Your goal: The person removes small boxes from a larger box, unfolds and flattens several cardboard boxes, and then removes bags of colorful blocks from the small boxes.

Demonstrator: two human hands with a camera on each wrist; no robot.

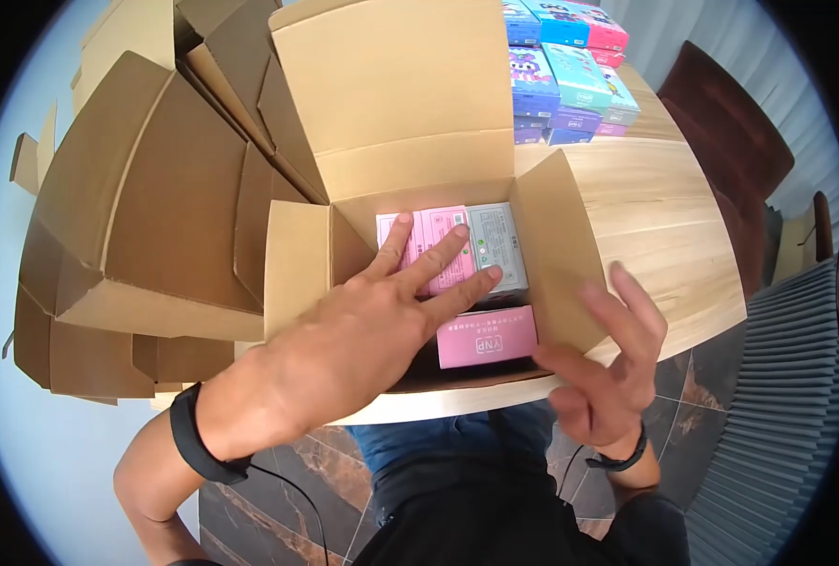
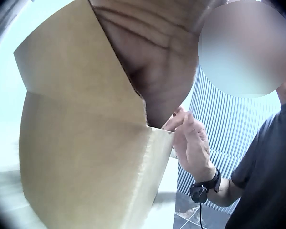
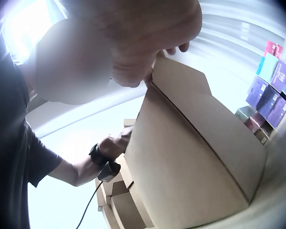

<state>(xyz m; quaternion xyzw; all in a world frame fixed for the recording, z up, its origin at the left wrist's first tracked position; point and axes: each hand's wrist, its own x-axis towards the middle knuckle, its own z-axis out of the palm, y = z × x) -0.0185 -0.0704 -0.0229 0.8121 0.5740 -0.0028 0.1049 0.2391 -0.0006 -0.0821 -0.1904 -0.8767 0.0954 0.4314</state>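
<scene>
An open cardboard carton (image 1: 424,162) stands at the table's front edge, flaps folded outward. Inside it, toward the back, pink boxes (image 1: 436,223) lie beside a grey box (image 1: 504,224). Another pink box (image 1: 486,351), marked YNP, sits nearer the front wall. My left hand (image 1: 368,316) reaches in over the left side, its spread fingers resting on the pink and grey boxes. My right hand (image 1: 622,354), slightly blurred, is at the carton's front right corner with loosely bent fingers and no object in it. One of its fingertips is right by the front pink box's corner.
Colourful small boxes (image 1: 575,80) are stacked at the back right of the wooden table (image 1: 660,226). Several empty cartons (image 1: 169,198) crowd the left side. A dark red chair (image 1: 726,118) stands beyond the table's right edge. Cables trail from both wristbands.
</scene>
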